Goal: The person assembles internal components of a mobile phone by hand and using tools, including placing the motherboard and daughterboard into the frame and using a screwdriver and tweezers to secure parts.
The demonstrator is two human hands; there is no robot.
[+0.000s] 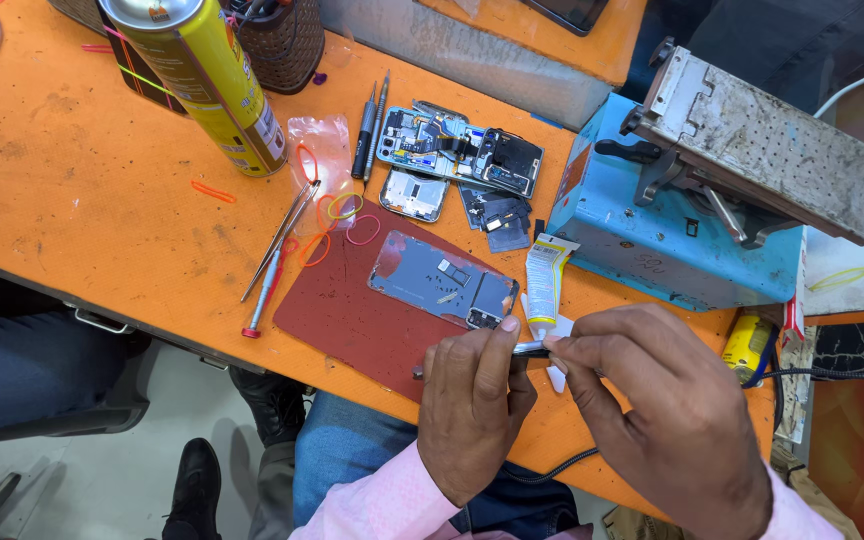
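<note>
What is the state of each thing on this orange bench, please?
opened phone: back off, circuit boards bare
back cover: flat on red mat, inner side up
glue tube: lying flat
spray can: upright, uncapped
left hand: pinches thin metal tool
right hand: pinches the tool's other end

a slim silvery metal tool lies level, pinched between both hands, above the table's near edge.

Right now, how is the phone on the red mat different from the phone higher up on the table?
The mat phone shows a mostly flat grey panel; the upper phone shows bare boards and parts. The mat phone lies on the red mat; the upper phone lies on the orange table. Both lie flat, untouched.
</note>
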